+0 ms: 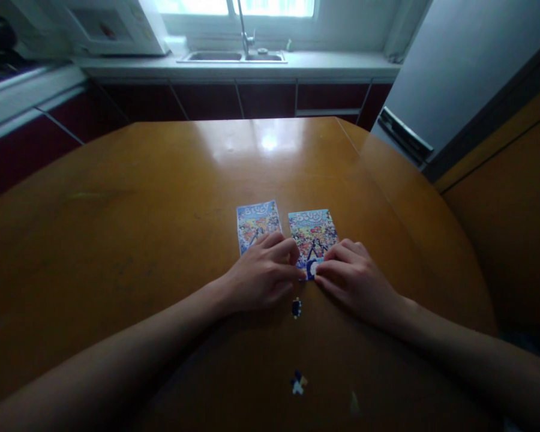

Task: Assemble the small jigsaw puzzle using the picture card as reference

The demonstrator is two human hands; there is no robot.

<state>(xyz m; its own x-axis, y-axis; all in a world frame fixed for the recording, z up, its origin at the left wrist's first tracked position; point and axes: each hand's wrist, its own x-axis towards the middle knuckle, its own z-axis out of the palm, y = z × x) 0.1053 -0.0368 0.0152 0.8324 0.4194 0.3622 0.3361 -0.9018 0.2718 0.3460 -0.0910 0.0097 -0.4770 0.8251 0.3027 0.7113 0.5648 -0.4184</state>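
A small, colourful jigsaw puzzle lies flat on the table, with pale lettering along its top. My left hand is closed, its fingertips at the puzzle's lower left edge. Against the lower right edge, my right hand pinches a dark blue and white jigsaw piece, partly covered by its fingertips. To the left lies a matching picture card, its lower part hidden behind my left hand. One loose dark jigsaw piece rests below the hands. Another loose piece, dark and white, lies nearer to me.
The wooden table has a rounded edge and reflects window light. Beyond it runs a counter with a sink and tap. A white microwave-like box stands back left, and a grey fridge is at the right.
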